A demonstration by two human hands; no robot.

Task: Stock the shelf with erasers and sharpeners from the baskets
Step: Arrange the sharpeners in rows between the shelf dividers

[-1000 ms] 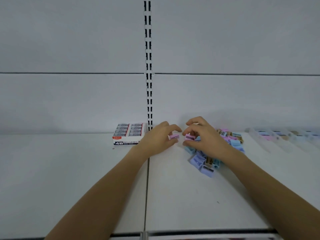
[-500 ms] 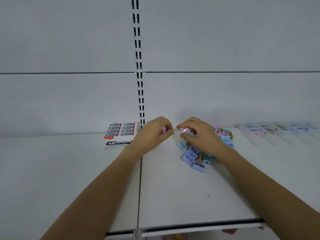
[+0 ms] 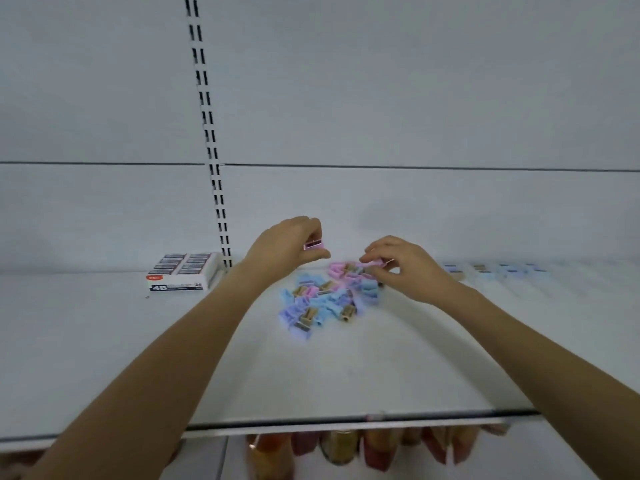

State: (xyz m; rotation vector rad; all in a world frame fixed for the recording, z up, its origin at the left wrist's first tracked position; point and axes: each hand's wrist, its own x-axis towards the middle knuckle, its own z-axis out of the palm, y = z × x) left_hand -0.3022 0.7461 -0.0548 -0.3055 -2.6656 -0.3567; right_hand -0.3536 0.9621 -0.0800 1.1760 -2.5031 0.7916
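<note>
Fingers of left hand and right hand each pinch a sharpener by the pile: sorting, with neat placing likely next.

We see a flat white shelf carrying a white cardboard eraser box at left, a heap of pastel plastic sharpeners centrally, and a blurred row of small pastel pieces, perhaps sharpeners, rightward.

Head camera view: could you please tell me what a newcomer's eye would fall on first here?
A heap of pastel sharpeners lies in the middle of the white shelf. The left hand holds a pink sharpener above it, and the right hand pinches a second pink sharpener at the heap's far edge. A box of erasers sits further left, at the back of the shelf.
</note>
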